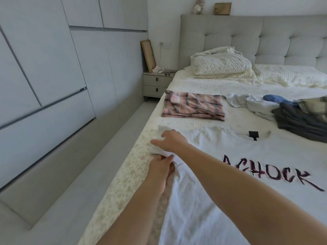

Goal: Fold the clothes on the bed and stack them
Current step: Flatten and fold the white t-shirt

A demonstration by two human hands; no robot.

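Lying flat at bed's near left edge: white T-shirt, front up, dark red brushed lettering across chest, black neck label at collar; thin, soft jersey, lightly creased.

Gripping shirt's left sleeve area: both hands. Left hand with fingers curled, pinching a fold of cloth at sleeve seam beside mattress edge. Right hand reached across over it, fingers bent onto bunched sleeve end; full closure on cloth not certain, though thumb and fingers appear gathered round it. Judged purpose: drawing sleeve inward for first lengthwise fold, shirt spread flat beforehand to keep creases square.

Folded already, set beyond shirt toward headboard: pink plaid garment, woven, checked, roughly rectangular; likely base of stack.

Waiting at right: loose heap of unfolded clothes, grey, blue, pale fabrics, rumpled, overlapping.

Bed cover: white, ribbed quilted texture; speckled mattress side. Crinkled pillow against tufted grey headboard. Grey nightstand at bed's far left corner.
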